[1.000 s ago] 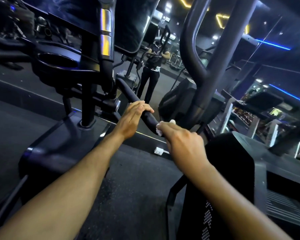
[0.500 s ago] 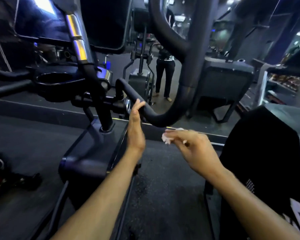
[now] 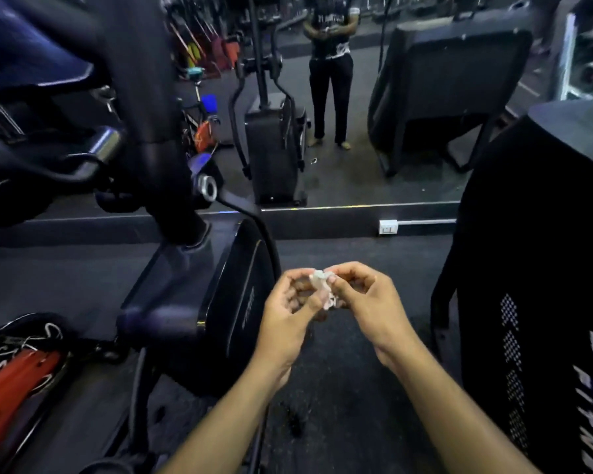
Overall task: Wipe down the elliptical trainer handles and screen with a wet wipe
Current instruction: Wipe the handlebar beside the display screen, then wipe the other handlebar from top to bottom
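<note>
We have both hands off the handle now; a second ago our left hand [image 3: 290, 313] lay on the curved bar and our right hand [image 3: 365, 302] pressed the wipe [image 3: 323, 289] against it. The view has also dropped, so the handle and screen sit mostly out of sight above, and the trainer [image 3: 199, 285] shows chiefly its dark base and housing to our left.

Our hands meet in front of us, low over the floor [image 3: 350, 254], fingertips facing. We pinch the wipe between them: the left fingers are curled with the thumb on its left edge, the right thumb and forefinger clamp its right side. The wipe is a small crumpled white wad, held clear of the machine and touching nothing but our fingers.

A mirror [image 3: 356, 159] ahead reflects a standing person and other machines. A black machine [image 3: 534, 254] stands just to our right. A red item with white cord [image 3: 18, 371] lies at lower left.
</note>
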